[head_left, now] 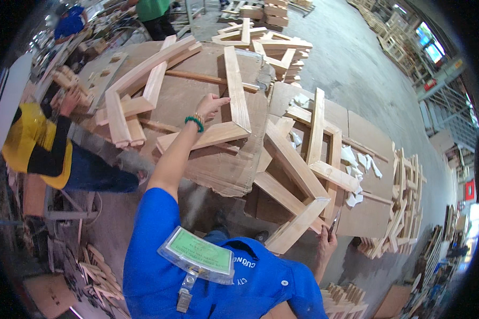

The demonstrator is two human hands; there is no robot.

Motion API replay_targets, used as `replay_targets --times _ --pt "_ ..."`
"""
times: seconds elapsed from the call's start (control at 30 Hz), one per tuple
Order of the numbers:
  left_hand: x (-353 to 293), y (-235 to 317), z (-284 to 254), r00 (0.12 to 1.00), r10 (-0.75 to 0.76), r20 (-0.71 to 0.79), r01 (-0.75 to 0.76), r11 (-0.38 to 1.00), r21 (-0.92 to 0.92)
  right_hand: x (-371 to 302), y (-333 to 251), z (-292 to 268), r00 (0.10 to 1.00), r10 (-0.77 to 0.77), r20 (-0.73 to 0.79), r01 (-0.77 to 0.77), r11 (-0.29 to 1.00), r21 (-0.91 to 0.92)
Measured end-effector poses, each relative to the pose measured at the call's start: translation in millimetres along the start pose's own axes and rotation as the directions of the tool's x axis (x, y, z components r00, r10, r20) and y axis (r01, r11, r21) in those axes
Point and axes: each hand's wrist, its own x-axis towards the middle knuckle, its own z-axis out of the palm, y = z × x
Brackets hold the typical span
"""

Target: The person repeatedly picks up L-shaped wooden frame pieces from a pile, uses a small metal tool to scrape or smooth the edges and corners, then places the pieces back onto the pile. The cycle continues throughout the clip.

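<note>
My left hand [212,105] is closed, its fingertips at the inner edge of an L-shaped wooden frame piece [236,90] lying on the cardboard-covered table [218,175]. Whether anything is pinched in those fingers is hidden. My right hand [327,243] is closed around a thin, pointed, knife-like tool [336,218], its tip upward. Beside that hand lies the mitred corner of another L-shaped wooden piece [298,170]. A third joined piece [318,127] rests just beyond it. Crumpled white scraps [355,169] lie to its right.
More wooden pieces [143,80] overlap at the table's far left. Stacked frames stand beyond the table [277,45] and at right [407,202]. A co-worker in yellow and black [37,143] works close on the left; another person in green [153,13] stands farther back.
</note>
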Motion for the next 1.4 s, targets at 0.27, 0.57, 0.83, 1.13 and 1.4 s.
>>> replay_targets --times 0.27,0.57,0.83,1.13,1.4 --pt "76 11 41 0.879 -0.136 0.456 0.261 0.939 -0.223 -55 -3 -22 0.983 0.035 -0.181 -0.049 0.996 -0.073" --pt "-26 64 94 0.936 0.16 0.315 -0.03 0.924 -0.381 -48 -69 11 0.985 0.104 -0.141 -0.09 0.991 0.102" --pt "-143 45 111 0.997 0.067 0.022 -0.033 0.711 -0.702 -22 -132 73 0.971 -0.201 0.127 0.221 0.96 -0.169" --pt "-171 17 121 1.0 0.011 0.019 0.007 0.627 -0.779 -23 -127 87 0.847 -0.451 0.282 0.529 0.77 -0.358" --pt "-178 22 120 1.0 0.029 0.006 -0.015 0.645 -0.764 -27 -131 93 0.842 -0.465 0.272 0.538 0.699 -0.471"
